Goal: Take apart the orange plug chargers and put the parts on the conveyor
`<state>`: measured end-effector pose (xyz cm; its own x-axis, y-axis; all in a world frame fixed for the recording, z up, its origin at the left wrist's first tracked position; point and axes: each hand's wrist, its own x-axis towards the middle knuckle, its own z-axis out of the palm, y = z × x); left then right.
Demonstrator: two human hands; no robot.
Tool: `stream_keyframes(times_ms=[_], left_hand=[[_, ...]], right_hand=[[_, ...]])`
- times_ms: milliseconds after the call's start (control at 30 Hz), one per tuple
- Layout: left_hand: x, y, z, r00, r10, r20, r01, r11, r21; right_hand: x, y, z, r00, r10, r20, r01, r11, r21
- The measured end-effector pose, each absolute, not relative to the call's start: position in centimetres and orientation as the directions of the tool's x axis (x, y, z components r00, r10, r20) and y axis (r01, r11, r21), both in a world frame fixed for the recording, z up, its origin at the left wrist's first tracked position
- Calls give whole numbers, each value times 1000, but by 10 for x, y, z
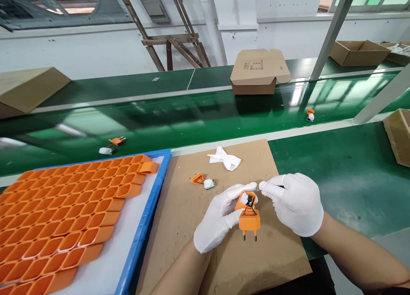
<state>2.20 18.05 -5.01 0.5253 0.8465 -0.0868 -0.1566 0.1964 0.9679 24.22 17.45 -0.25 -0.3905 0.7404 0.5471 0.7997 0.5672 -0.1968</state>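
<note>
My left hand [222,213], in a white glove, grips an orange charger housing [238,204] between thumb and fingers. A small circuit board [250,200] with a white block shows in the housing's opening. Below it, on red and black wires, hangs the orange plug end [250,220], its two pins pointing down. My right hand [294,203], also gloved, is closed just right of the housing. Its fingertips pinch a thin metal tool [255,190] that reaches over the housing's upper edge; its kind cannot be made out.
Orange sleeves [68,209] fill a blue-rimmed tray [162,181] at left. On the cardboard sheet [179,226] lie a white cloth piece [225,159] and a plug with its board [209,184]. Others sit on the green belt [192,124]. A carton [259,72] stands behind; a post [333,34] rises right.
</note>
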Motion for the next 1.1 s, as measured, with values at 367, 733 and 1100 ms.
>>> stream_keyframes(times_ms=[367, 733, 1100], left_hand=[[24, 183, -44, 513, 854, -88, -61, 139, 988], [23, 183, -37, 513, 854, -85, -28, 115, 993], [21, 184, -38, 525, 850, -39, -34, 67, 997]], right_hand=[[243, 172, -4, -428, 710, 559, 761, 617, -201], [245, 175, 3, -451, 722, 524, 737, 633, -238], [243, 172, -1, -388, 726, 568, 742, 611, -273]])
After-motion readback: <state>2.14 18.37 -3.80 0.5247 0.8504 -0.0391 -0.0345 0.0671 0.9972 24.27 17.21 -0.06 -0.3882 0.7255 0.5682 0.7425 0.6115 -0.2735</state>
